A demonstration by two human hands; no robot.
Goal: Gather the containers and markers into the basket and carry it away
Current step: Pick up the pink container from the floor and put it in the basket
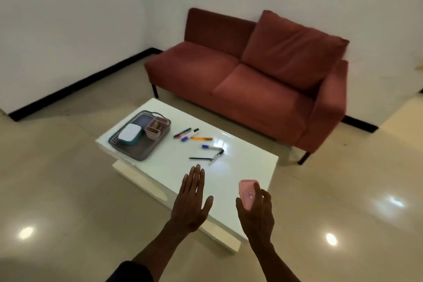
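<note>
A grey mesh basket (128,147) sits on the left end of a white low table (240,162). Inside it are a teal container with a white lid (130,134), a pink open container (155,126) and a purple one (143,119) behind them. Several markers and pens (196,142) lie scattered on the table to the right of the basket. My right hand (257,210) grips a pink container lid (248,192) above the table's near edge. My left hand (191,199) hovers flat with straight fingers, holding nothing.
A red two-seat sofa (251,75) stands behind the table against a white wall. Glossy beige floor tiles (57,190) surround the table on the near and left sides.
</note>
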